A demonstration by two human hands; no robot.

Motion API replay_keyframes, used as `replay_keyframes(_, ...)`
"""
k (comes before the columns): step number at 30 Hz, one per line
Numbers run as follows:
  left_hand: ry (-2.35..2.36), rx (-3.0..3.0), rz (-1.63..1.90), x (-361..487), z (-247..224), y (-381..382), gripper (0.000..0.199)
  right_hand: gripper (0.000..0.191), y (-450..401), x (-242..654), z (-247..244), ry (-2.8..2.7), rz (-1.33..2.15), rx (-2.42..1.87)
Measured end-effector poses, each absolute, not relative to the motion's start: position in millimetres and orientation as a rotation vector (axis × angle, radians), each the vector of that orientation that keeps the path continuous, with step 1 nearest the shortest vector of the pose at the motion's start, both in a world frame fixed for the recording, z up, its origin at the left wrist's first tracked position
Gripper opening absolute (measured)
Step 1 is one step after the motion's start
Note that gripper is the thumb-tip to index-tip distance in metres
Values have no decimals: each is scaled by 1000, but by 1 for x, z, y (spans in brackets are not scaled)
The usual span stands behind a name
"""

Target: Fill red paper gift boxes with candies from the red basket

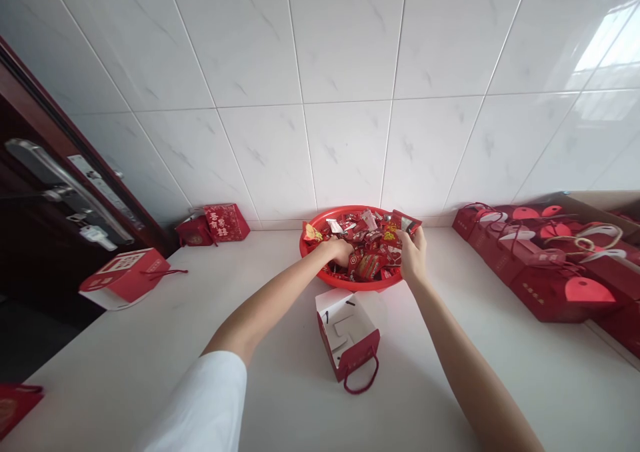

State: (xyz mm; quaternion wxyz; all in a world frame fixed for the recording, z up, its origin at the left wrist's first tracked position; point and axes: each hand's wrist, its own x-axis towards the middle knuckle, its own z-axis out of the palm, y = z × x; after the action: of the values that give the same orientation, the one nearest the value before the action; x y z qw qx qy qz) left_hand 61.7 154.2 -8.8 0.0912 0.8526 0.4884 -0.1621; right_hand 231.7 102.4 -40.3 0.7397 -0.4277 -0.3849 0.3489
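A red plastic basket point(362, 287) full of wrapped sweets point(371, 265) stands against the tiled wall. My left hand point(341, 251) reaches into its left part, fingers closed among the sweets; whatever they hold is hidden. At the basket's right rim, my right hand point(414, 252) grips a red packet point(406, 223) between thumb and fingers. In front of the basket sits an open red and white box point(350, 332), with no sweets visible inside and its dark red cord handle lying toward me.
Red boxes with cord handles point(540, 285) stand in rows at the right, by a cardboard carton point(590, 205). More red boxes point(226, 223) sit at the back left, another point(125, 277) near the door handle point(70, 185), and one point(17, 405) at the left edge.
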Motion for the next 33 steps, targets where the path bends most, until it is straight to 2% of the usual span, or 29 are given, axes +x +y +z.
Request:
replay_keyframes(10,1436,2501,-348,56,-13,158,2,21,101,231,-39,-852,762,-936)
replay_keyframes(22,1506,2469,-65,53,-8,150,22,22,104,232,-42,-867,742,-923)
replay_keyframes(25,1527,2457,56,46,-3,148,37,27,105,232,-43,-860,726,-905)
replay_keyframes(28,1515,2399,242,36,3,147,51,28,103,232,-41,-906,748,-896)
replay_keyframes(33,1426,2131,715,22,14,144,53,22,98,233,-37,-977,745,-930)
